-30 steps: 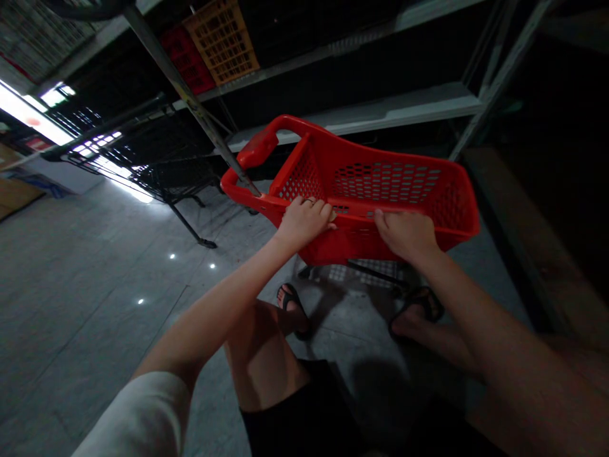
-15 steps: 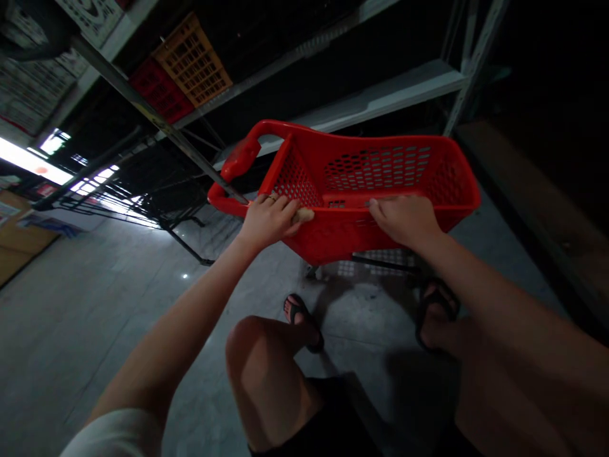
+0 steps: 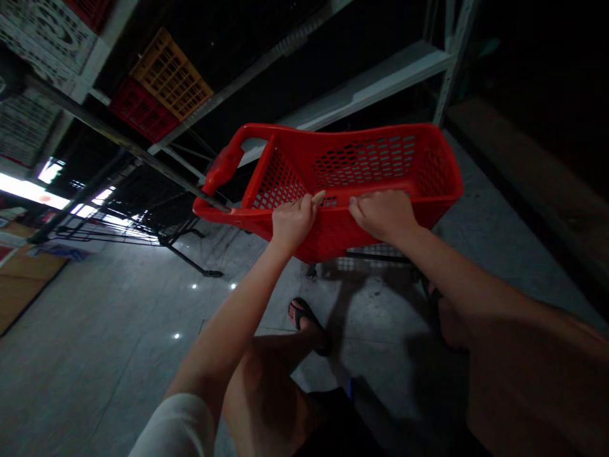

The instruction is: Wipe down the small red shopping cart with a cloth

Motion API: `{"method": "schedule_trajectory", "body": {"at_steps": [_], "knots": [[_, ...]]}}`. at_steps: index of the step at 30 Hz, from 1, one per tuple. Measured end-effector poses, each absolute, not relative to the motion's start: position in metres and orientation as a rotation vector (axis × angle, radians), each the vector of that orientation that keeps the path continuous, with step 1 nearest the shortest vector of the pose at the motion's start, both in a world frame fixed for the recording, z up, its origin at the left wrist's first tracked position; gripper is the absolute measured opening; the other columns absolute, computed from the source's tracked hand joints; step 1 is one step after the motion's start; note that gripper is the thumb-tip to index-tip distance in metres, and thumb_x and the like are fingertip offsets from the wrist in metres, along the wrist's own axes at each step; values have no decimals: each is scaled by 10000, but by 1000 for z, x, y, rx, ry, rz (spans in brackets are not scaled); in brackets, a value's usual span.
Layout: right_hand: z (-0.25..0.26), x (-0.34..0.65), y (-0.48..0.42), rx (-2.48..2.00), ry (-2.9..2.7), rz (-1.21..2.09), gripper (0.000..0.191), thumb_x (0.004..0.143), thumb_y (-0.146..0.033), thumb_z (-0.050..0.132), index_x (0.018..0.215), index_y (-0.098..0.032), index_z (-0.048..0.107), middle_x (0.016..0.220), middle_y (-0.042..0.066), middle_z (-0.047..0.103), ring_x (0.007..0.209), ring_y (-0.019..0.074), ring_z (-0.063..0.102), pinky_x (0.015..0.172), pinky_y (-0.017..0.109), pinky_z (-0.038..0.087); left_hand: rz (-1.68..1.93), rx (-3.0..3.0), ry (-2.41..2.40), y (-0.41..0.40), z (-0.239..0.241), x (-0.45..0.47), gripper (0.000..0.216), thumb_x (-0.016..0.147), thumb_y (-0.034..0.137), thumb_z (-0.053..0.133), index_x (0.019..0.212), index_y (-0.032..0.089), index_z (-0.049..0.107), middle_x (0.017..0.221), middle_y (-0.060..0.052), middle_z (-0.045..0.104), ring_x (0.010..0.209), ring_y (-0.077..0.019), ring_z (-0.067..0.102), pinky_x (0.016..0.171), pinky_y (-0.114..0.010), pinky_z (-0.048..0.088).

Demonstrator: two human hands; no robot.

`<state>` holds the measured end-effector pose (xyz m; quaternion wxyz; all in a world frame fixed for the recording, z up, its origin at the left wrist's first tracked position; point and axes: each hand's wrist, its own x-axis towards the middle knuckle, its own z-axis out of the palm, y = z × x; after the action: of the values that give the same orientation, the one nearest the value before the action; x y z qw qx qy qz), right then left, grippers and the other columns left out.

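Observation:
A red plastic shopping cart (image 3: 333, 231) with perforated basket walls stands across in front of me, its handle (image 3: 223, 168) to the left. My left hand (image 3: 294, 222) is closed at the near rim, left of the middle. A small pale, tan piece (image 3: 319, 197) pokes out past its fingers; its kind cannot be made out. Over the same rim, further right, my right hand (image 3: 384, 212) is closed with the fingers bent inward. The basket looks bare inside as far as it shows.
A dark metal pole (image 3: 124, 143) slants from upper left to the cart's handle end. Metal shelving (image 3: 375, 86) behind holds an orange crate (image 3: 171, 76) and a red crate (image 3: 143, 109). A black wire cart (image 3: 166, 238) stands left. My sandalled foot (image 3: 307, 320) is below.
My left hand has slid right along the near rim, closer to my right hand. The cart and my right hand sit slightly further left in view.

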<state>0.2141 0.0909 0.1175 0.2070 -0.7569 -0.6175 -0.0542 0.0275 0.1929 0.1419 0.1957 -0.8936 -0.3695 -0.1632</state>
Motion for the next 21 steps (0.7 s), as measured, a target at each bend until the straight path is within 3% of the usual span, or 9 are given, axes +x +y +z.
{"method": "schedule_trajectory", "body": {"at_steps": [5,9,11,13,15,18,21], "knots": [[114,225,93,-1957,-1648,-133,510,1028,-349,347,866,-123,774,850,172,769,845,309,713,809,433,520,-607,-2603,-1403,174,158,52,479,1102,503,365,1203,201,722,878,-90,790,795,-198,730,722,-270,484],[110,208,87,-1602,-1606,-76,402,1000,-361,477,1305,-164,651,1224,156,748,1115,337,687,993,507,527,-1076,-2746,-1645,175,179,72,503,1117,518,311,1299,241,690,1070,-88,799,953,-203,745,855,-302,539],[104,198,87,-1450,-1582,-44,653,945,-399,608,1533,-171,436,1464,180,622,1301,359,612,1092,555,494,-1285,-2864,-1716,177,187,83,533,1129,494,267,1303,210,683,1148,-94,786,1011,-194,742,920,-316,551],[98,193,92,-1323,-1517,-24,877,912,-392,667,1640,-209,213,1630,177,453,1460,345,494,1182,574,439,-1327,-3077,-1662,176,193,93,533,1138,456,253,1339,180,663,1269,-102,754,1122,-184,726,1015,-323,538],[93,192,99,-1238,-1398,-16,923,917,-352,663,1657,-257,120,1684,152,368,1533,305,412,1244,556,388,-1231,-3319,-1481,171,198,100,507,1140,415,275,1402,162,629,1430,-111,681,1279,-181,670,1114,-321,493],[92,194,108,-1188,-1256,-19,722,917,-273,641,1567,-277,328,1613,129,456,1495,279,453,1266,527,372,-970,-3516,-1215,167,210,96,530,1140,394,254,1454,136,595,1520,-121,621,1410,-181,590,1184,-309,438],[95,199,109,-1203,-1165,-63,477,874,-199,607,1343,-258,542,1558,119,496,1418,278,521,1227,532,421,-600,-3424,-1056,178,226,69,592,1138,443,176,1494,176,565,1542,-92,609,1471,-185,535,1231,-332,384]]}}
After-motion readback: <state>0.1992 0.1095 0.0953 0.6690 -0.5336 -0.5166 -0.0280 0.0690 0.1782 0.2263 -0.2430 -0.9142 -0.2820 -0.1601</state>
